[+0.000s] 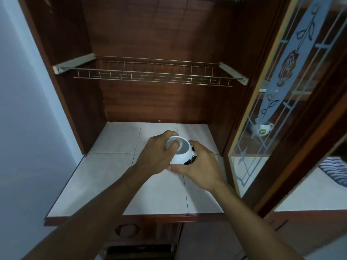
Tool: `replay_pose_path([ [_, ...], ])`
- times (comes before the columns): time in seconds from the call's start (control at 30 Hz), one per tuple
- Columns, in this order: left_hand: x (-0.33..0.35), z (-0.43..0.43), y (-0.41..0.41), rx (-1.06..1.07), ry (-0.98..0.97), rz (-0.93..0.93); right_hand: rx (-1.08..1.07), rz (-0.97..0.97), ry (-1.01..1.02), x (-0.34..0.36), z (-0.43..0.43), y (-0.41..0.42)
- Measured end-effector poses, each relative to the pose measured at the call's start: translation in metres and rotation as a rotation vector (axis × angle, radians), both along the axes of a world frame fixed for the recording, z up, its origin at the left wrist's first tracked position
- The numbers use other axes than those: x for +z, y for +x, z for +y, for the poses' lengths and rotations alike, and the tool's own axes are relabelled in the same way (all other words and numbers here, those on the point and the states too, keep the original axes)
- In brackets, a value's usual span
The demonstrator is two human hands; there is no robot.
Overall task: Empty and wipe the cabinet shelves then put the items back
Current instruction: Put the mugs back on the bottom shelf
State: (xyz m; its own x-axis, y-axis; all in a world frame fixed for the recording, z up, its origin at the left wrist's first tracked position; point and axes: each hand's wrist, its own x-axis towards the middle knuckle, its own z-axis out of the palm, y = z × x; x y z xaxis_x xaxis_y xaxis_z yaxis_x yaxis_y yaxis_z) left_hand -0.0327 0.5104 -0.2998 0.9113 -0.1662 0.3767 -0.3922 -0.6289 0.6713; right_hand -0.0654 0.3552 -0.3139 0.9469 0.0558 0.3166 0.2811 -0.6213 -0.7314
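A white cup (181, 151) with dark markings near its base stands on the tiled lower shelf (116, 171) of the wooden cabinet. My left hand (159, 152) grips its rim from the left, with a finger hooked inside the opening. Low on the cup's right side my right hand (199, 167) wraps around it, thumb along the base. Above, a wire rack shelf (150, 76) spans the cabinet on two pale brackets and carries nothing.
The glass cabinet door (277, 102) with a rose pattern stands open at the right. Behind its glass sits a white teapot (262, 129). A striped cloth (336, 170) lies on the counter at the far right. A pale wall borders the left.
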Motion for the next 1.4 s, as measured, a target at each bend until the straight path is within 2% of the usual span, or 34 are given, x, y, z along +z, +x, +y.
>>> replay_pose_path([
  [0.43, 0.005, -0.029, -0.082, 0.087, -0.05, -0.025, 0.135, 0.04, 0.043, 0.007, -0.032, -0.064],
  [0.9, 0.021, -0.05, -0.157, 0.028, -0.057, -0.051, 0.101, 0.0, 0.06, 0.022, -0.054, -0.148],
  [1.4, 0.025, -0.143, -0.214, 0.111, -0.118, -0.056, 0.168, -0.063, 0.024, 0.025, -0.148, -0.192],
])
